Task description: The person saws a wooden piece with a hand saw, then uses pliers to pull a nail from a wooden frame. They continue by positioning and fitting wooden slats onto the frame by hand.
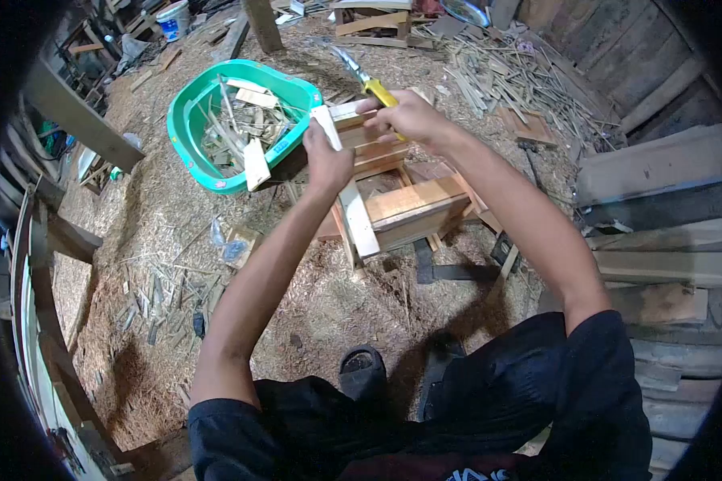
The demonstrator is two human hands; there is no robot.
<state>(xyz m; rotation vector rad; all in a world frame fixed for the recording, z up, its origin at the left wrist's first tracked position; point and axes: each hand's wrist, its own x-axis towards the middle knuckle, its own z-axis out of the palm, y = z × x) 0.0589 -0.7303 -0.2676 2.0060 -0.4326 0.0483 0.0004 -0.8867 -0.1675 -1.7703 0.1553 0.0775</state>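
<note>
My left hand point(329, 163) is wrapped round a pale wooden strip point(354, 210), near its upper end. The strip lies along the left side of a wooden frame point(417, 200) with several crosspieces, which stands on the floor. Above the frame's far right part, my right hand point(413, 120) grips a tool with yellow handles point(379, 92). The tool's metal head points up and to the left, away from me. What exactly the metal head is cannot be made out.
A green plastic tub point(186, 152) with wood scraps stands left of the frame. Wood shavings cover the floor. A pile of thin sticks point(497, 76) lies at the back right, planks point(658, 172) are stacked at the right, and a post point(84, 112) stands at the left.
</note>
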